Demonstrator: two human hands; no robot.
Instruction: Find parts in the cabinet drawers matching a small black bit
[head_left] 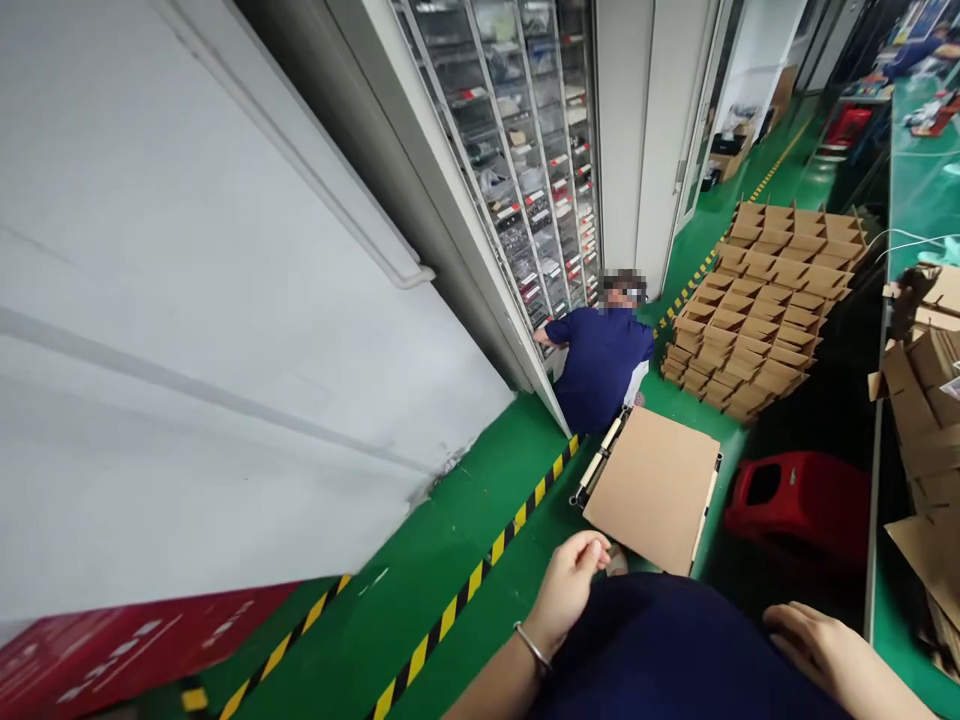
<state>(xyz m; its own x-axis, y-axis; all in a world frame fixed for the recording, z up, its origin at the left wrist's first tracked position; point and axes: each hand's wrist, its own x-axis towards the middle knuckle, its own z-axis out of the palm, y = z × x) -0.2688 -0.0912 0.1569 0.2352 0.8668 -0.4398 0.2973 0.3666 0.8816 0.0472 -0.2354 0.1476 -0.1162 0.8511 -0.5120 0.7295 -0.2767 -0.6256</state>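
Note:
My left hand point(574, 580) is in front of my dark blue shirt point(675, 650), its fingers curled in loosely and nothing visible in them. A metal bangle point(532, 648) circles that wrist. Just beyond the hand, a flat brown cardboard sheet point(652, 485) lies on top of a low cart with a pipe frame point(600, 458). At the lower right, my right hand point(814, 640) hangs beside my shirt with its fingers bent inward; no object shows in it, and its fingertips are partly hidden.
A co-worker in dark blue point(604, 365) crouches by a cabinet of small drawers point(525, 150), a hand at a low drawer. Cardboard dividers point(750, 310) are stacked on the green floor. A red plastic stool point(799, 510) sits beside the workbench point(919, 130). Yellow-black tape point(480, 575) marks the floor.

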